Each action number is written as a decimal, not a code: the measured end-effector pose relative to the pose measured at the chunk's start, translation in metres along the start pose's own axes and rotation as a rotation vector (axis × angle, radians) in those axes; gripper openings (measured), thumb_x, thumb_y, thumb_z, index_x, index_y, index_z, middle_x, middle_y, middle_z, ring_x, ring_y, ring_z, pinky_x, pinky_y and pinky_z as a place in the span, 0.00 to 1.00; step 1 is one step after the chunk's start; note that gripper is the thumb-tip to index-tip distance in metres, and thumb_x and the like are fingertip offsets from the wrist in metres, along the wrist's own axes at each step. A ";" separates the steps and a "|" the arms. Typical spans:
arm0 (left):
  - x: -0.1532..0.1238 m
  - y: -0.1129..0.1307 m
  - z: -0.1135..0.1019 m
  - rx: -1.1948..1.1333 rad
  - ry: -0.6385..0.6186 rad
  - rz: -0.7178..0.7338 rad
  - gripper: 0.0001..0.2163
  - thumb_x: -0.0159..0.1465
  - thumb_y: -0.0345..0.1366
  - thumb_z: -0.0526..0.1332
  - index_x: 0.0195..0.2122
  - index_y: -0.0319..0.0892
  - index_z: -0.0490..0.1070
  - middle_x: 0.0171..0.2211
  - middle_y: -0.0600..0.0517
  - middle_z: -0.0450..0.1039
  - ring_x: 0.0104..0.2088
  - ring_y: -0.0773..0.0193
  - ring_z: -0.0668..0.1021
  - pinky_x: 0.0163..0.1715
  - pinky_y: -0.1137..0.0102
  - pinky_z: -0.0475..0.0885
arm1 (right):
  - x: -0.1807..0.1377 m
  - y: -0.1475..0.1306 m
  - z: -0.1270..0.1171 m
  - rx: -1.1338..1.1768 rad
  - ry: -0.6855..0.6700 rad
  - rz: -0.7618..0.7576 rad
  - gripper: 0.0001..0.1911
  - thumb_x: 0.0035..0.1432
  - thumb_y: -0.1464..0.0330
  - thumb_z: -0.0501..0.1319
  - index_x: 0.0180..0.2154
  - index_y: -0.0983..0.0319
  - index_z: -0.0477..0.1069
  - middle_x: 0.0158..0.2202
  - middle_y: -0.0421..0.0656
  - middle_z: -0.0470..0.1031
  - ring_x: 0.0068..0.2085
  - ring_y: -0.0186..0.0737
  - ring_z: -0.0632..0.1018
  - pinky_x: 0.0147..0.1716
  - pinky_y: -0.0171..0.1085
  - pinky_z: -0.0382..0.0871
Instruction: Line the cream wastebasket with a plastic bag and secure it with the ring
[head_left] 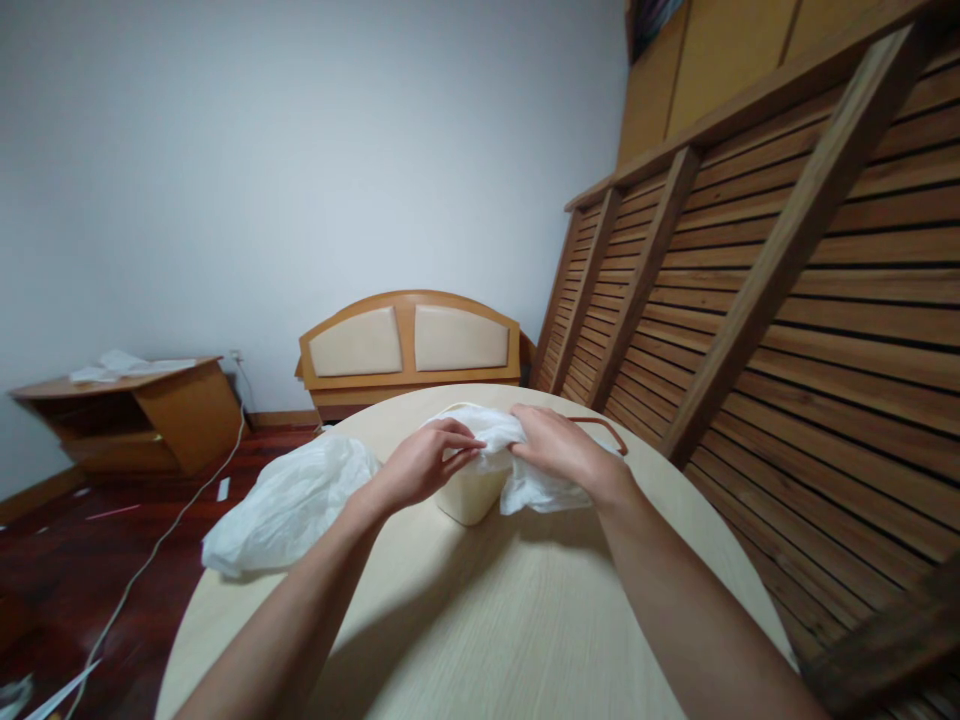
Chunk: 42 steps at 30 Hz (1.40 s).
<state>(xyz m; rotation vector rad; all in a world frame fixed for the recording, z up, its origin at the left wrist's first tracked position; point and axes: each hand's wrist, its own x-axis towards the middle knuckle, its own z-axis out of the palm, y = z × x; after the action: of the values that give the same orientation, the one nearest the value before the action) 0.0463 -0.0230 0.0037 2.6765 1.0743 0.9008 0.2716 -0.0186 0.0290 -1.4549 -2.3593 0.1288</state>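
A small cream-coloured container (466, 500) stands on the round pale wooden table (525, 610) in front of me. White plastic bag (546, 492) material lies over its top and hangs down its right side. My left hand (431, 462) pinches the bag at the container's left, thumb and fingers close together. On the other side my right hand (555, 445) is closed round a gathered part of the same bag. The hands and plastic hide most of the container's rim. A second crumpled white plastic bag (292, 508) rests at the table's left edge, beside my left forearm.
A thin brown bent rod (611, 432) lies behind my right hand. Beyond the table stands a headboard (409, 340). Wooden slatted panels (750, 300) lean along the right. At left are a low cabinet (180, 410) with papers and a white cable (161, 545) across the floor.
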 end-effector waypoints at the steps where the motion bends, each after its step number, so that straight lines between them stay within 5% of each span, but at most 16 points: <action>1: 0.000 0.000 0.001 0.004 0.009 -0.009 0.12 0.70 0.41 0.59 0.49 0.47 0.80 0.44 0.47 0.78 0.42 0.60 0.80 0.45 0.67 0.73 | -0.002 -0.003 -0.002 -0.004 -0.012 -0.020 0.17 0.59 0.67 0.61 0.50 0.64 0.71 0.51 0.52 0.76 0.52 0.52 0.76 0.49 0.41 0.66; 6: 0.000 0.000 0.005 0.018 0.051 -0.045 0.12 0.69 0.43 0.60 0.46 0.47 0.81 0.41 0.48 0.77 0.40 0.60 0.79 0.43 0.68 0.73 | -0.011 -0.021 -0.001 -0.016 -0.055 -0.043 0.44 0.48 0.46 0.69 0.61 0.61 0.63 0.57 0.54 0.71 0.56 0.58 0.74 0.52 0.47 0.66; 8: 0.001 0.002 0.006 0.004 0.073 -0.055 0.11 0.68 0.42 0.61 0.44 0.45 0.81 0.41 0.48 0.77 0.40 0.60 0.79 0.44 0.67 0.72 | -0.013 -0.029 0.003 -0.062 -0.023 -0.016 0.46 0.47 0.45 0.69 0.62 0.59 0.62 0.57 0.54 0.71 0.55 0.60 0.74 0.51 0.49 0.66; 16: -0.001 0.005 -0.016 -0.080 0.065 -0.065 0.10 0.65 0.42 0.64 0.43 0.43 0.76 0.42 0.48 0.77 0.43 0.57 0.78 0.46 0.65 0.71 | -0.010 -0.048 0.010 -0.197 0.110 0.020 0.22 0.61 0.58 0.64 0.52 0.63 0.70 0.48 0.52 0.79 0.47 0.54 0.80 0.43 0.43 0.69; 21: -0.015 -0.013 -0.032 0.036 0.054 -0.138 0.29 0.54 0.45 0.72 0.55 0.45 0.68 0.54 0.43 0.69 0.54 0.50 0.73 0.55 0.59 0.69 | -0.011 -0.045 0.004 -0.187 0.073 -0.007 0.17 0.61 0.62 0.65 0.49 0.63 0.71 0.46 0.50 0.80 0.48 0.53 0.80 0.41 0.41 0.69; 24: -0.020 -0.018 -0.034 0.131 0.034 -0.289 0.34 0.49 0.45 0.73 0.55 0.42 0.64 0.52 0.42 0.69 0.51 0.49 0.75 0.50 0.58 0.72 | -0.011 -0.042 0.002 -0.153 0.061 -0.029 0.15 0.62 0.67 0.63 0.50 0.62 0.71 0.48 0.49 0.80 0.49 0.51 0.79 0.41 0.40 0.68; 30: -0.017 0.005 -0.039 0.250 -0.029 -0.516 0.30 0.55 0.52 0.67 0.52 0.42 0.61 0.39 0.46 0.77 0.39 0.50 0.79 0.36 0.63 0.70 | -0.008 -0.029 0.003 -0.054 0.049 -0.064 0.15 0.61 0.72 0.60 0.50 0.60 0.72 0.49 0.47 0.79 0.52 0.50 0.78 0.45 0.40 0.66; 36: -0.013 0.004 -0.034 0.209 0.043 -0.393 0.18 0.62 0.50 0.62 0.45 0.44 0.65 0.39 0.48 0.77 0.39 0.54 0.79 0.36 0.65 0.70 | -0.001 -0.019 0.006 0.101 0.117 -0.103 0.14 0.62 0.73 0.58 0.48 0.61 0.74 0.50 0.48 0.79 0.52 0.46 0.77 0.50 0.38 0.64; 42: -0.011 -0.013 -0.027 0.149 0.111 -0.289 0.17 0.60 0.49 0.65 0.43 0.43 0.69 0.43 0.47 0.76 0.43 0.54 0.78 0.43 0.63 0.72 | 0.009 -0.017 0.002 0.269 0.280 -0.098 0.13 0.58 0.76 0.58 0.43 0.60 0.75 0.46 0.45 0.80 0.46 0.42 0.78 0.47 0.37 0.67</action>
<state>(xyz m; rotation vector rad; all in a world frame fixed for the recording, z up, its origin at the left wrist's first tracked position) 0.0166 -0.0239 0.0164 2.5119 1.5609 0.9544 0.2529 -0.0184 0.0337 -1.1471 -2.0895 0.1953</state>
